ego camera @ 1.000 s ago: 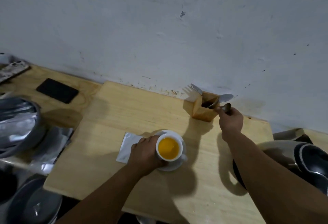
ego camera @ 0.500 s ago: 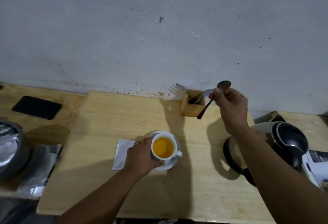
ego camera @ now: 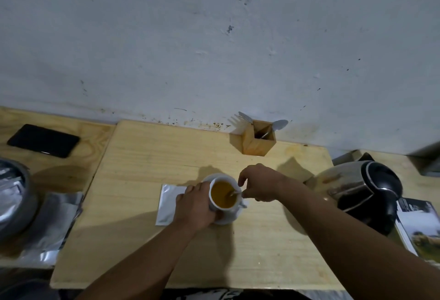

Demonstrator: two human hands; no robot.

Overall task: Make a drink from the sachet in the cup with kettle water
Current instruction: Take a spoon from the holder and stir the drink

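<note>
Steadying the white cup (ego camera: pixel 222 196) on its saucer (ego camera: pixel 228 219), the left hand (ego camera: pixel 195 207) wraps its side so it won't slide on the wooden board (ego camera: pixel 147 161). The right hand (ego camera: pixel 260 186) pinches a spoon (ego camera: pixel 233 193) dipped into the orange drink, apparently to stir; the emptied sachet (ego camera: pixel 167 201) lies just left, the kettle (ego camera: pixel 364 188) right.

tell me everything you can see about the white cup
The white cup looks ceramic, round and glossy, standing upright on a white saucer on the pale wooden table. It is nearly full of opaque orange-yellow liquid. A small handle pokes out on its right side. The left hand grips its left wall, and the right hand holds a spoon dipped into the drink. A white sachet lies flat just to its left.
</note>
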